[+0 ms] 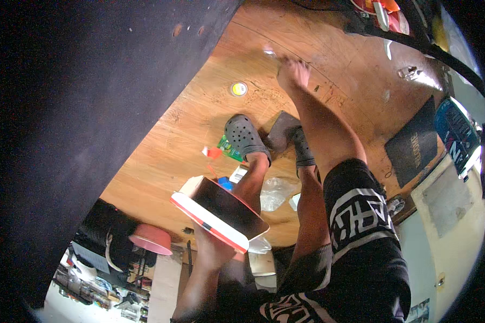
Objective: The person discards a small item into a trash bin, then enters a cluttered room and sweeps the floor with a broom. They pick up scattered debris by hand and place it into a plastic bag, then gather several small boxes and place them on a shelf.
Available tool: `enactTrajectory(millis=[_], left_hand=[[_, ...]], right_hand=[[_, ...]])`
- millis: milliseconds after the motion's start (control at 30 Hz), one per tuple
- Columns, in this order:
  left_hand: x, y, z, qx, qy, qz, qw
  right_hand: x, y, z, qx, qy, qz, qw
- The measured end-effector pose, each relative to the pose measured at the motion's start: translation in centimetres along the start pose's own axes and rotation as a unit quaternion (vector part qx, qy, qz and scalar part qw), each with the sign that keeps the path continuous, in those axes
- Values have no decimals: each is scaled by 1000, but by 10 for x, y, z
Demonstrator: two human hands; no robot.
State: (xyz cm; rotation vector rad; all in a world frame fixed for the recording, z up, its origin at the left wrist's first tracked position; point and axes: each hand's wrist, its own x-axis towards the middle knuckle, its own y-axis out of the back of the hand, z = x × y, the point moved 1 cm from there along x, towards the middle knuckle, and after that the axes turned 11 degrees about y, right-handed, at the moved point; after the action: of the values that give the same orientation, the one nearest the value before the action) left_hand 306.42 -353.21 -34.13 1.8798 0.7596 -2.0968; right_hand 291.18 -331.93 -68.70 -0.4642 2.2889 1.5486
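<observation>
My left hand (213, 245) grips an open carton (213, 226) from below and behind, low in the view. One long side of the carton is white with a red stripe; its inside looks dark, and a pale flap stands out at its far end. My right arm stretches far out over the wooden floor (199, 118). At its end my right hand (295, 74) is smeared by motion, so its fingers do not show clearly. Just left of it lies a small shiny thing (269, 52), too blurred to name.
A round yellow-and-white thing (238, 89) lies on the floor. Around my grey clogs (245, 134) are a green packet (230, 148), a clear plastic bag (276, 194) and a blue object (224, 183). A dark panel (102, 81) blocks the left; a doormat (413, 142) lies right, a pink basin (151, 239) lower left.
</observation>
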Motion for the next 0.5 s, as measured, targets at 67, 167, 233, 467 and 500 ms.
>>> enactTrajectory(millis=[67, 167, 233, 467, 500], left_hand=[[-1, -2, -10, -25, -76, 8, 997], [8, -9, -36, 27, -123, 42, 991], [29, -7, -47, -170, -51, -77, 981], [9, -43, -67, 240, -356, 21, 903], [2, -56, -58, 257, -382, 19, 888]], right_hand=[[-43, -8, 3, 89, -123, -73, 986], [-138, 22, -3, 322, -139, -137, 926], [-201, 73, -17, 545, -202, -35, 813], [-291, 392, -58, 574, 16, -95, 813], [-288, 428, -71, 476, 93, -142, 863]])
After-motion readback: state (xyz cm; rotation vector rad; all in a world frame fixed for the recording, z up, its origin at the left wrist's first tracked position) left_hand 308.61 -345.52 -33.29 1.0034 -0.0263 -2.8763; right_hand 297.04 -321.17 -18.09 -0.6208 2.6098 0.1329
